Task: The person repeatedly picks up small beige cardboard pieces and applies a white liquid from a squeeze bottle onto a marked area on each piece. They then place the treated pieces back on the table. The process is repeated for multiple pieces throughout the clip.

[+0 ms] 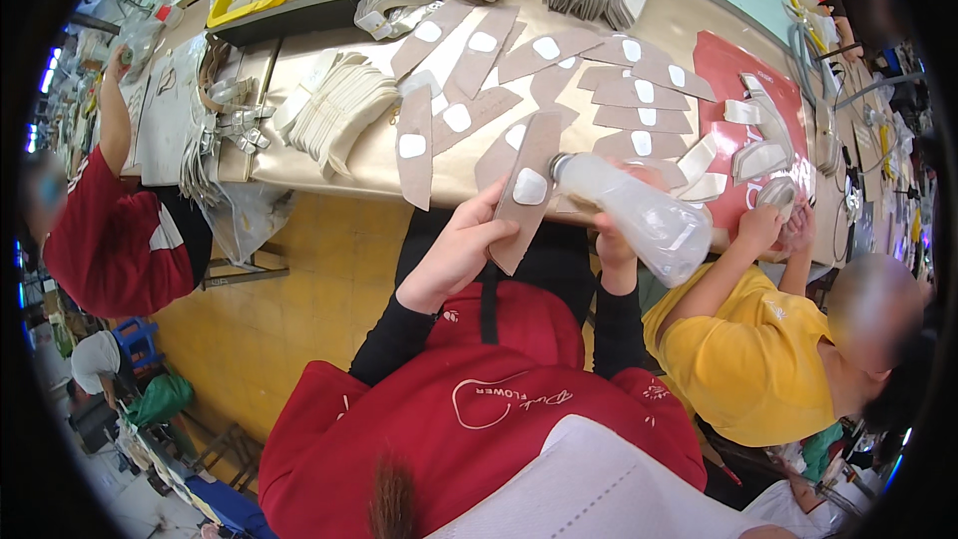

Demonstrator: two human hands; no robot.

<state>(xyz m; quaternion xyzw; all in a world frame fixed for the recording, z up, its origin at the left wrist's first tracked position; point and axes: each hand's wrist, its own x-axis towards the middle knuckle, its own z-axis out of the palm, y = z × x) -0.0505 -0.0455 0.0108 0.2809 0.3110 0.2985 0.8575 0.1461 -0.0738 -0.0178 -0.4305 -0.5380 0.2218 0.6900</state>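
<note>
My left hand (459, 248) pinches a flat taupe strip (513, 230), perhaps leather or fabric, between thumb and fingers. A white rounded patch (528, 187) sits on the strip's face. In my right hand (616, 240) is a translucent plastic squeeze bottle (654, 215), tilted, with its narrow neck beside the patch. The bottle's body hides part of the right fingers. I cannot tell whether its tip touches the strip. Beyond my hands, several similar taupe pieces (639, 118) with white patches lie spread and overlapping on the worktable (384, 172).
A stack of cream pieces (339, 112) lies to the left, below a black tray (299, 15) holding a yellow basket (228, 2). Close on my right, a person in yellow (748, 354) handles pieces by a red sheet (723, 70). Another person in red (120, 240) works at left.
</note>
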